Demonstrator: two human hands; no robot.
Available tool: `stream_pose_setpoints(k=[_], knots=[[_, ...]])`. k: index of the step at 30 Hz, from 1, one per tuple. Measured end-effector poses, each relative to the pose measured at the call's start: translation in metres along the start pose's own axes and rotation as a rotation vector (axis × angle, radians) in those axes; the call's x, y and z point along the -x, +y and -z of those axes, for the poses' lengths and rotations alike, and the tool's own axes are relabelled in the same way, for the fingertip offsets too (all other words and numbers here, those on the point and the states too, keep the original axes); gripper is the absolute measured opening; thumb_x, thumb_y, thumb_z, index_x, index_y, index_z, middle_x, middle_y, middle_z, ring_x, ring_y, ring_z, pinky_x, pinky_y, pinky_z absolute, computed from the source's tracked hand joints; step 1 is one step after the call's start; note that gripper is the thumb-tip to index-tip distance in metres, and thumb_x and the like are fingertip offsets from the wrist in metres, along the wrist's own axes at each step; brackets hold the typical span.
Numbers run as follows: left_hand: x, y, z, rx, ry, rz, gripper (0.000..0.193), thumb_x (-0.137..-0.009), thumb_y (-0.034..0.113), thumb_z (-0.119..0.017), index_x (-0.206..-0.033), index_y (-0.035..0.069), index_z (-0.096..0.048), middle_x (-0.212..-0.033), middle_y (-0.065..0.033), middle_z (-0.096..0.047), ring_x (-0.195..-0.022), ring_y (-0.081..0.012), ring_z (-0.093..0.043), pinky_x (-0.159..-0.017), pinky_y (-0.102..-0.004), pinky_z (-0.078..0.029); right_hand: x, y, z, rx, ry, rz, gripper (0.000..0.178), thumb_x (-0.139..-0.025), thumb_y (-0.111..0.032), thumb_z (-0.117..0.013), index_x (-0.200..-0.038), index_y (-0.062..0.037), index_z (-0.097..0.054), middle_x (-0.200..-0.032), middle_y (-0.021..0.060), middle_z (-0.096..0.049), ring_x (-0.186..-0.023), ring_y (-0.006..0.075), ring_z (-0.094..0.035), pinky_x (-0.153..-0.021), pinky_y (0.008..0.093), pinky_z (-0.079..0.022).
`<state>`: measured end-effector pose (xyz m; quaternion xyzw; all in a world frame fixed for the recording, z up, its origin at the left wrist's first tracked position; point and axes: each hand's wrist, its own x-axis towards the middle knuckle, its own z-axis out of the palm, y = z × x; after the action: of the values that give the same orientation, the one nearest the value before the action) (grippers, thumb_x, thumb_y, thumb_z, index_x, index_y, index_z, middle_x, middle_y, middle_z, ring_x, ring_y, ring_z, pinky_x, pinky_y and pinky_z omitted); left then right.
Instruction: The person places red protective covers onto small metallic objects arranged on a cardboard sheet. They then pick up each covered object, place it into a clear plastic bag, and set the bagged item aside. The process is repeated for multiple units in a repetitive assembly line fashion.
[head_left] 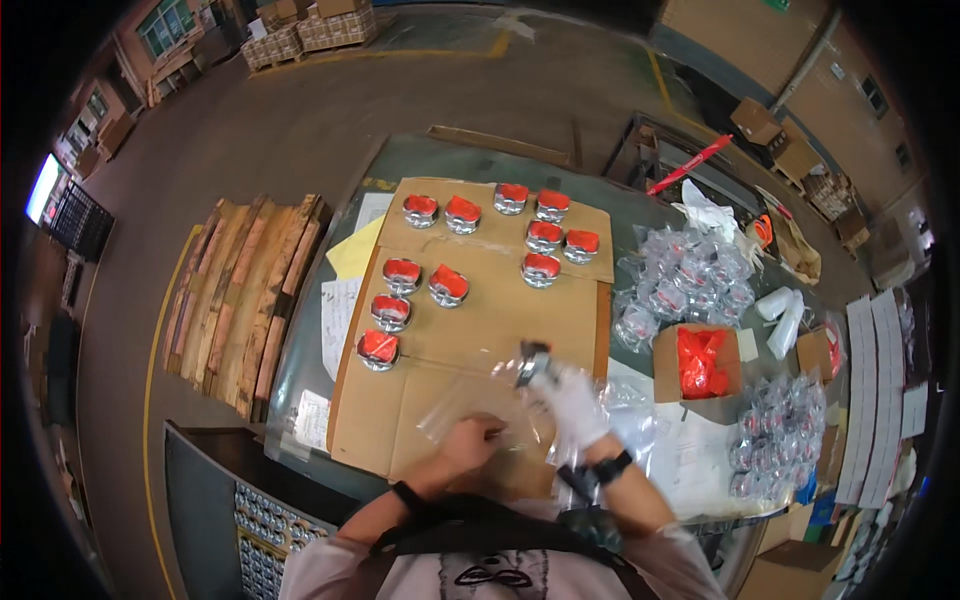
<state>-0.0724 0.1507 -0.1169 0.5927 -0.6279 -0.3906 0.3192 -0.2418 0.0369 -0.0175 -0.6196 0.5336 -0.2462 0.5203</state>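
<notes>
My left hand [468,446], bare, is closed at the near edge of the cardboard sheet [480,330], pinching a clear plastic bag [450,405]. To its right, my right hand [572,408] in a white glove grips a small silver and dark metal part [533,362], blurred by motion, beside the bag's upper end. Several round silver metal parts topped with red pieces, such as a near-left one [378,350], stand in loose groups on the cardboard. How far the gripped part overlaps the bag I cannot tell.
On the right lie a heap of bagged parts [685,275], a carton with red pieces [655,365], more bagged parts [780,435] and flat clear bags [630,410]. A wooden pallet [240,300] stands left of the table. Below left is a bin of metal parts [270,530].
</notes>
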Motion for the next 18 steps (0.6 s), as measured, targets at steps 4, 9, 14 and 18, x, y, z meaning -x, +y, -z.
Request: stream_pose_setpoints(k=[4,9,14,18], knots=[[-0.002,-0.043,-0.028,0.846,0.121,0.461,0.018,-0.088,0.014,-0.06,-0.1,0.003,-0.067,-0.075,-0.01,-0.067,-0.067,-0.0178,-0.06,-0.062,-0.0339,-0.051,0.066,0.045,-0.061,0.299,0.113,0.198,0.02,-0.087,-0.019,-0.06,-0.097,-0.0013,-0.061,-0.093,0.0167,-0.065,-0.081,0.0347,-0.064,-0.068,0.0428,-0.052],[0.009,0.009,0.029,0.13,0.513,0.083,0.022,-0.093,0.014,-0.058,-0.109,0.001,-0.067,-0.076,-0.008,-0.069,-0.059,-0.0187,-0.061,-0.057,-0.0306,-0.05,0.08,0.022,-0.074,0.958,-0.318,0.433,0.016,-0.091,-0.02,-0.052,-0.093,-0.0067,-0.06,-0.099,0.0164,-0.063,-0.074,0.0358,-0.063,-0.066,0.042,-0.053],[0.033,0.108,0.027,0.101,0.195,-0.026,0.027,-0.095,0.018,-0.059,-0.118,0.006,-0.065,-0.069,-0.0092,-0.063,-0.053,-0.009,-0.048,-0.05,-0.0296,-0.043,0.016,0.099,-0.104,-0.655,-0.08,-0.24,0.021,-0.098,-0.024,-0.048,-0.095,-0.0072,-0.06,-0.087,0.0041,-0.058,-0.073,0.0171,-0.057,-0.065,0.0297,-0.05],[0.03,0.107,0.041,0.55,0.241,0.392,0.028,-0.099,0.018,-0.05,-0.119,0.004,-0.063,-0.075,-0.0065,-0.066,-0.064,-0.0167,-0.062,-0.06,-0.031,-0.05,0.059,-0.006,-0.068,-0.712,-0.277,-0.115,0.026,-0.098,-0.026,-0.051,-0.114,-0.0066,-0.057,-0.093,0.0045,-0.058,-0.082,0.0161,-0.056,-0.074,0.0293,-0.047]])
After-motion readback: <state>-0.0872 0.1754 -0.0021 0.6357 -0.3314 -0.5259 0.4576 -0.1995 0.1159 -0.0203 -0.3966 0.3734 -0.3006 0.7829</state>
